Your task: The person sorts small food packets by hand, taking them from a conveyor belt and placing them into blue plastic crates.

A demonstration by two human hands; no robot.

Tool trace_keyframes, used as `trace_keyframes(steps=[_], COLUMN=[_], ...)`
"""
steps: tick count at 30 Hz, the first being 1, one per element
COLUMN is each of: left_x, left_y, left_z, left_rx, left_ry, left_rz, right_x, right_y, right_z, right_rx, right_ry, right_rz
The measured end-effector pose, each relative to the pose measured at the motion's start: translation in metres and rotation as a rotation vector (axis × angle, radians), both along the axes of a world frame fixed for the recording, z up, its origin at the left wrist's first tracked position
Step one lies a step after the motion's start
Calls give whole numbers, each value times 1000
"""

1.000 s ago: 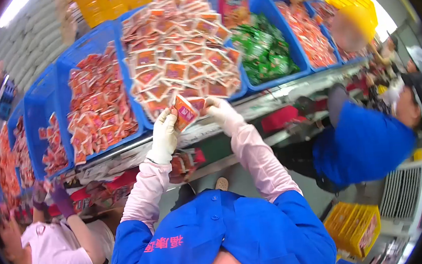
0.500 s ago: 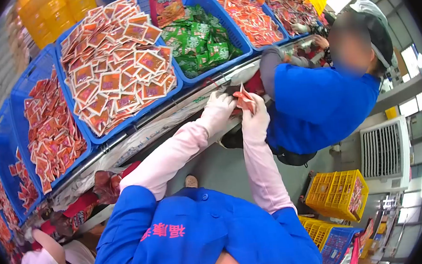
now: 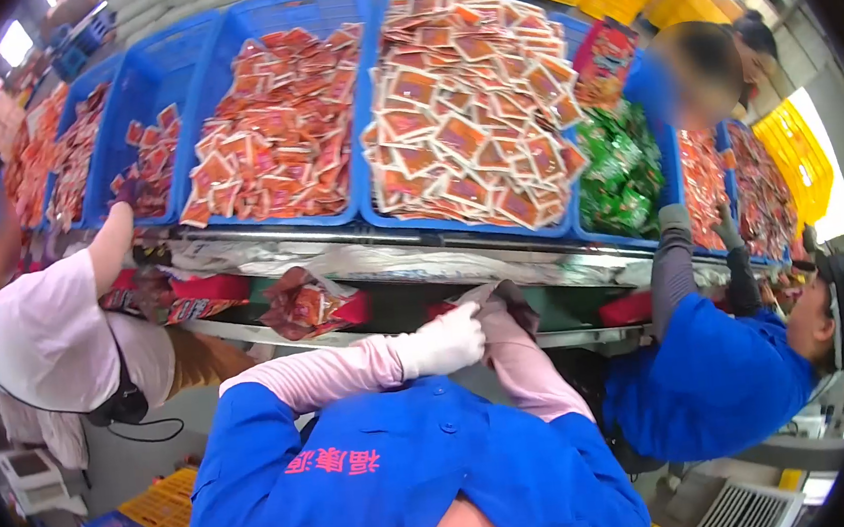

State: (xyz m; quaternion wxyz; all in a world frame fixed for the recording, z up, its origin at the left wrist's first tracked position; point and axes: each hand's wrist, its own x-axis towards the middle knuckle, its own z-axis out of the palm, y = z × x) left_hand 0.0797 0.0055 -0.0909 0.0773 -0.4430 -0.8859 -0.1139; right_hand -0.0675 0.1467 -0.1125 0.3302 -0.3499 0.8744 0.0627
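My left hand (image 3: 446, 342), in a white glove, is closed with curled fingers in front of my chest. Whatever it may grip is hidden. Right against it is my right hand (image 3: 497, 319), its fingers largely covered by a dark greyish, pouch-like piece (image 3: 514, 306) that I cannot identify clearly. Both hands are over the near edge of the conveyor trough (image 3: 569, 337). Beyond them stands a blue crate (image 3: 371, 183) heaped with white-edged orange sachets (image 3: 469, 109). To the left, an open red pouch (image 3: 305, 304) rests in the trough.
Another blue crate holds red sachets (image 3: 279, 125), and one at right holds green packets (image 3: 619, 166). A metal rail (image 3: 340, 239) runs along the crates. A person in white (image 3: 66, 325) reaches in at left; a co-worker in blue (image 3: 702, 369) stands close at right.
My view has swung so the crates sit further right and level. Both hands have come closer to my body. The red sachet held between my fingers before is out of sight.
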Motion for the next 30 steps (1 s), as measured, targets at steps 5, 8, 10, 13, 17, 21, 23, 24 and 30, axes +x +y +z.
trace_keyframes(steps=[5, 8, 10, 13, 17, 21, 23, 24, 30], left_x=[-43, -82, -116, -163, -159, -131, -126, -124, -109], left_y=[-140, -256, -312, -352, -345, -356, -361, -354, -182], left_z=[73, 52, 26, -19, -58, -40, -11, -2, 65], left_rx=[412, 345, 141, 29, -179, 153, 710, 1024, 1520], left_ry=[-29, 32, 283, 258, -230, -359, -732, -686, -839], left_rz=[543, 1015, 1137, 1201, 1244, 1111, 1121, 1099, 599], right_x=[21, -22, -69, -116, -134, -140, -130, -122, -29], right_y=[-41, -51, -78, -121, -137, -113, -106, -99, -117], right_z=[64, 109, 99, 69, 14, 29, 54, 54, 56], right_rx=[-74, -517, -602, -608, -396, -674, -736, -892, -1630], right_ry=[-133, 9, 277, 622, 781, 392, 359, 351, -932], right_rz=[20, 11, -206, -359, -309, -628, -683, -681, -1066])
